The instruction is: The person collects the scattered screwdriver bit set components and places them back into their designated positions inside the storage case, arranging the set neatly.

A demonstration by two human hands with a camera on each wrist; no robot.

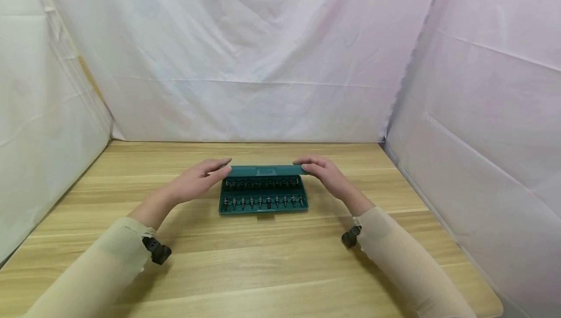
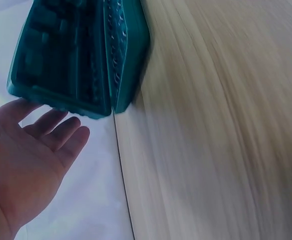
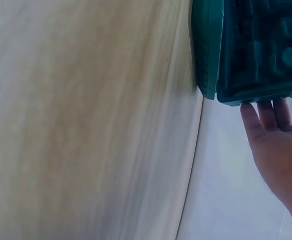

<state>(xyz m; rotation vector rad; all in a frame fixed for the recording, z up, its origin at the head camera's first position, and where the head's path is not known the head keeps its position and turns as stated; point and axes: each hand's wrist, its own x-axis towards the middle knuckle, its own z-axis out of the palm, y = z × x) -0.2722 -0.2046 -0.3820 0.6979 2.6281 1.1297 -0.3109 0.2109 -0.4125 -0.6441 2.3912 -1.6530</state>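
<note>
A green socket bit case (image 1: 263,192) lies on the table with its lid (image 1: 285,171) partly raised. Two rows of metal bits (image 1: 260,202) fill its tray. At the lid's left corner, my left hand (image 1: 195,181) holds on, thumb in front and fingers behind. My right hand (image 1: 330,179) grips the opposite corner in the same way. Seen from the left wrist, the lid's molded inside (image 2: 55,55) faces the camera, with the fingers (image 2: 48,122) along its side edge. The right wrist view shows fingers (image 3: 268,115) at the other side edge; its thumb is out of frame.
A wood-grain table (image 1: 245,264) carries the case near its middle. White sheeting (image 1: 258,65) hangs behind it and along both sides. Each wrist bears a small black camera (image 1: 350,236) at the sleeve cuff.
</note>
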